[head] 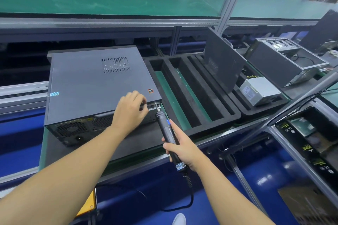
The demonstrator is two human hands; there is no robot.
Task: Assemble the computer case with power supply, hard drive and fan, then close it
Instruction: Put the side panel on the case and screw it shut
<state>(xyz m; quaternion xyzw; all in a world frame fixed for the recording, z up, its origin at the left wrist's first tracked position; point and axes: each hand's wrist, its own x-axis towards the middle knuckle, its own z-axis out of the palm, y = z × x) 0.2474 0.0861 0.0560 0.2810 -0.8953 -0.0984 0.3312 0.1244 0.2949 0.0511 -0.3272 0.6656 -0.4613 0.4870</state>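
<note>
Screwdriver bit set at the closed case's rear corner.

The case [91, 86] is laid flat on the table [142, 139], lid on, its rear turned toward the person. The screwdriver [165, 128] is held in the right hand [180, 145] — the grip wrapped fully round the barrel — with the bit against the rear's upper right corner. The left hand [130, 108] is placed just beside the bit, fingers curled; whether anything is pinched in that grip cannot be told. To the right a foam tray [201, 100] is seen — a panel [223, 64] leant in it, a power supply [259, 91] lying at its far end.
</note>
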